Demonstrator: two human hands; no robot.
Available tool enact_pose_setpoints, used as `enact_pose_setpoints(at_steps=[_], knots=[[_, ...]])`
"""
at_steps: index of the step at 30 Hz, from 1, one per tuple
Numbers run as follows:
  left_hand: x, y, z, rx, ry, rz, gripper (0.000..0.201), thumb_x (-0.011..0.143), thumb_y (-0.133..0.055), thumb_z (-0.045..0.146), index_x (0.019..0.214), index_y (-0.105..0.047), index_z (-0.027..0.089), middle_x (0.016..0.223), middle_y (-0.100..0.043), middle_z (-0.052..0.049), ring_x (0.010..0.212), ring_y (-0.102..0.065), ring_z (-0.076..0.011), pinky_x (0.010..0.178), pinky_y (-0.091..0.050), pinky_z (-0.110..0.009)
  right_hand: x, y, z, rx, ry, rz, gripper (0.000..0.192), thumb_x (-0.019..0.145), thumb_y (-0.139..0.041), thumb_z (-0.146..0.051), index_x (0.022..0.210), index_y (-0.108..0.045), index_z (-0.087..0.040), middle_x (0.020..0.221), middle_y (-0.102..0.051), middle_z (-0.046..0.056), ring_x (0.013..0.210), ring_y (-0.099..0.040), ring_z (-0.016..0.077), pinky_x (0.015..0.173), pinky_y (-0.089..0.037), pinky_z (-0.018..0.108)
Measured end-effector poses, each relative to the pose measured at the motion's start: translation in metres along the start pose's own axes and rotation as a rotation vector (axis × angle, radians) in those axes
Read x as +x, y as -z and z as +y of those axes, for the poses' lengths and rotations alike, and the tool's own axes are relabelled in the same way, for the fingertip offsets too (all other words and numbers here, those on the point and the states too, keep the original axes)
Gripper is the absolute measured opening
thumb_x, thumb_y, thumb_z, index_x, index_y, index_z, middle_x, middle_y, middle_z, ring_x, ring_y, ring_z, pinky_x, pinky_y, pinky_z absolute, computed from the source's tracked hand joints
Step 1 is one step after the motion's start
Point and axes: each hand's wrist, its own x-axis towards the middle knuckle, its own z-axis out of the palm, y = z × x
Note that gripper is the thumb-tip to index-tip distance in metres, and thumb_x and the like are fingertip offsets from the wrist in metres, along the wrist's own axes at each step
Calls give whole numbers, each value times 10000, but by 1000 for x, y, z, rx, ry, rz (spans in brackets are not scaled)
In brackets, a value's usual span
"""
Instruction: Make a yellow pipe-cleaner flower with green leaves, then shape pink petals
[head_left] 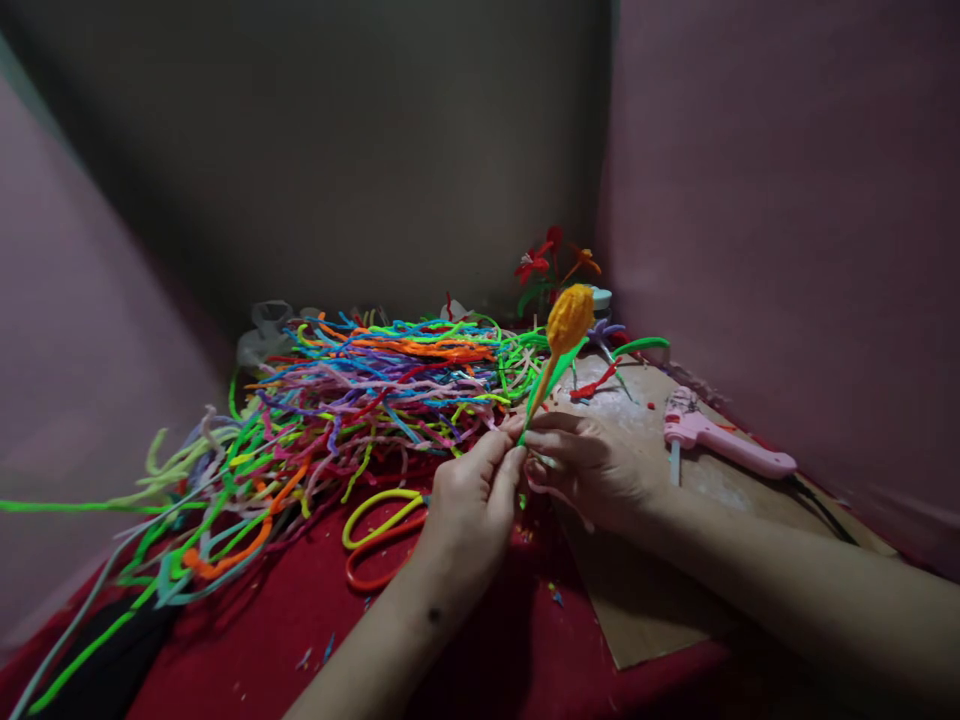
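Orange flower (571, 318) | left hand (474, 498), right hand (596, 468) — grip pinched on stem (541, 388) | glue gun (724, 440) (well apart) by edge of cardboard (649, 610)

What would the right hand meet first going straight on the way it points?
Most likely the left hand, close beside the right hand at the flower stem; exact depth between them is hard to judge.

left hand (476, 490), right hand (596, 465) close together, fingers (559, 445) curled in; left forearm (375, 640), right forearm (795, 590) bare, angled inward.
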Motion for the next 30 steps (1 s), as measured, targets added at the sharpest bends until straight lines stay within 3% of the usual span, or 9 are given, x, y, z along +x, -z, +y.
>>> enact_pose_setpoints(at_steps=[4,7,10,14,20,25,30], knots=[[-6,-3,-12,399,-257,90,171,856,-477,235,881,-641,191,736,-610,-48,669,-553,-156,675,-377,-250,-1,-2,2,-20,21,76,125,664,-721,-210,787,-699,-203,712,-597,-20,624,-499,75,567,-377,205],[-6,-1,-18,519,-319,86,164,846,-499,244,896,-645,186,792,-623,-82,742,-563,-191,724,-357,-265,-1,-2,5,9,7,81,141,658,-730,-220,795,-697,-211,744,-609,-17,654,-512,85,564,-372,206],[-6,0,-20,524,-318,80,145,835,-511,231,858,-649,193,743,-603,-69,691,-536,-182,689,-341,-256,-1,-1,8,25,11,80,121,662,-730,-228,774,-689,-206,735,-609,-19,641,-511,87,549,-364,206],[-4,2,-16,370,-259,84,140,815,-515,173,767,-643,204,660,-558,-27,613,-490,-145,642,-331,-230,-1,-1,8,-7,18,47,117,688,-712,-228,798,-699,-189,738,-624,-9,624,-509,81,540,-363,202],[0,1,-5,32,-39,112,154,801,-562,241,683,-650,196,516,-482,25,482,-404,-98,500,-307,-197,-3,-3,1,-68,-34,8,207,690,-716,-274,889,-709,-218,767,-650,1,625,-531,96,553,-404,220],[2,0,0,-206,124,56,145,784,-581,242,669,-630,169,476,-457,48,404,-361,-64,413,-278,-183,-3,-2,1,-83,-13,-24,226,708,-696,-284,917,-709,-200,783,-653,21,621,-523,94,556,-401,223],[5,2,-1,-540,306,-122,193,790,-590,279,654,-561,145,461,-464,54,329,-326,-24,340,-221,-147,-1,1,-1,-90,-53,-18,245,696,-704,-280,918,-703,-176,701,-614,5,594,-495,76,566,-360,214]])
